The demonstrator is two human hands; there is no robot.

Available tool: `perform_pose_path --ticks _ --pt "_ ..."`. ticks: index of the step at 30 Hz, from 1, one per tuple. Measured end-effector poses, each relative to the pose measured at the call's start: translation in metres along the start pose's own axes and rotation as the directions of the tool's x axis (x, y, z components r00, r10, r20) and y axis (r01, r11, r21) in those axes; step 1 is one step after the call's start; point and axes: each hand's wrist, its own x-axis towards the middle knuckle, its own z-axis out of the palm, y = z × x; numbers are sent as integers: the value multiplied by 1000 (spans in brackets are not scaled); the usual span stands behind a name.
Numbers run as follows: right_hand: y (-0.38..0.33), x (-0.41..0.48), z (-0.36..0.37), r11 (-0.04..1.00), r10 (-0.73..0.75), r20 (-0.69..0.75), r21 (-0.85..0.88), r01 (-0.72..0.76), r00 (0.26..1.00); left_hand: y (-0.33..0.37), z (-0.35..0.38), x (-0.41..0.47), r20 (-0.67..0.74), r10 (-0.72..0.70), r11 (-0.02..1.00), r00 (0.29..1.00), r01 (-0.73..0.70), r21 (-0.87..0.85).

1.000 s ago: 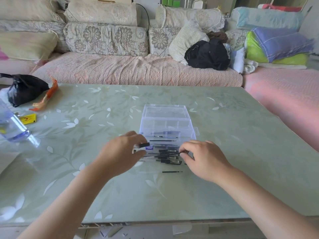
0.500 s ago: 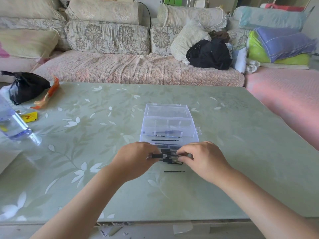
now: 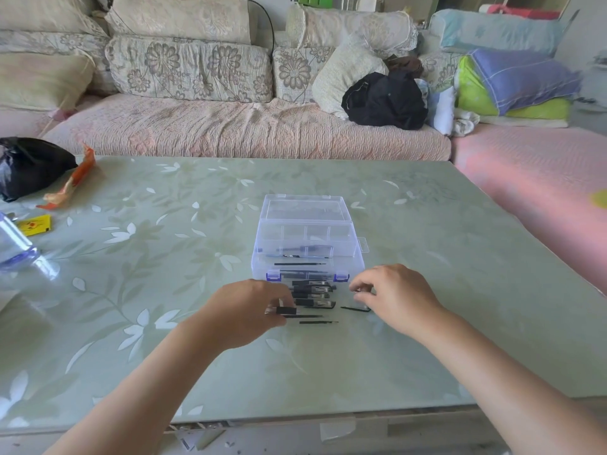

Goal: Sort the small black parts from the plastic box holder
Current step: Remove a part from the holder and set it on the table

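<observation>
Your left grip [image 3: 249, 310] is closed on a black block [image 3: 286, 311], pinched between thumb and fingertips on the side facing your other hand. Half a second ago both grips were pressed together over the pile. Now they have parted, and the block has come away toward you with the left one. Your right grip [image 3: 399, 297] has swung out to its own side, thumb and forefinger curled almost together; I cannot tell whether it pinches anything. Just under its fingertips a bent rod [image 3: 354, 309] lies on the desk [image 3: 164, 257].

Between the two grips sits the pile of small black parts [image 3: 312, 293], lined up in short rows. Just nearer you than the pile lie two thin rods [image 3: 303, 316], apart from it. Beyond the pile, past both grips, the plastic box [image 3: 279, 231] stands open, its lid [image 3: 303, 210] laid back on the far side. A long rod [image 3: 300, 264] and a dark-handled tool [image 3: 308, 249] lie in the compartments nearest your grips.

By the look of it, you have gone from squaring the pile to picking single pieces off it. One part is in hand, and most still wait on the desk, outside the box.
</observation>
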Motion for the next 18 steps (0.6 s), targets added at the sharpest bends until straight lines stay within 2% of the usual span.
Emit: perform_pose_path --ticks 4,13,18 --pt "-1 1 2 1000 -7 9 1 7 1000 3 1 0 -19 -26 999 999 26 24" --pt "-3 8 4 999 -23 83 -45 27 996 -2 1 0 2 11 1000 1000 -11 24" --pt "-16 8 -8 999 -41 -26 -8 41 999 -7 -16 0 -47 -34 997 998 31 -74"
